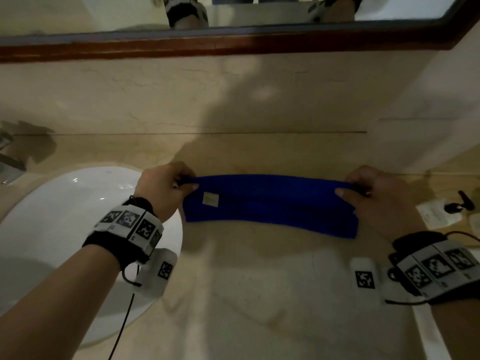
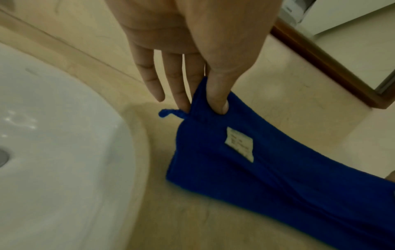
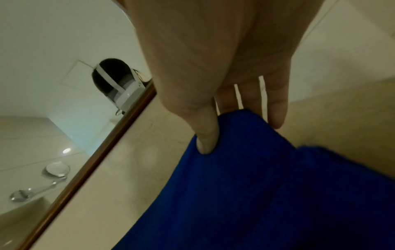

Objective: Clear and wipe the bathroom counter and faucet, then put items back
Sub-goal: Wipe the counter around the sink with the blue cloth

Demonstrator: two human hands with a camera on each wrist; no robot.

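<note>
A blue cloth [image 1: 270, 203] with a small white label [image 1: 210, 199] is folded into a long band and stretched between both hands just above the beige counter [image 1: 233, 294]. My left hand [image 1: 166, 185] pinches its left end between thumb and fingers, seen close in the left wrist view where the cloth [image 2: 267, 169] hangs from the left hand [image 2: 205, 98] with a small loop beside it. My right hand [image 1: 368, 188] pinches the right end; in the right wrist view the thumb of the right hand [image 3: 213, 133] presses into the cloth [image 3: 256, 194].
A white sink basin [image 1: 65, 229] lies at the left, with part of the faucet [image 1: 7, 157] at the far left edge. Small items, a black clip [image 1: 459, 203] and a packet [image 1: 436, 213], sit at the right. A wood-framed mirror [image 1: 233, 42] runs along the wall.
</note>
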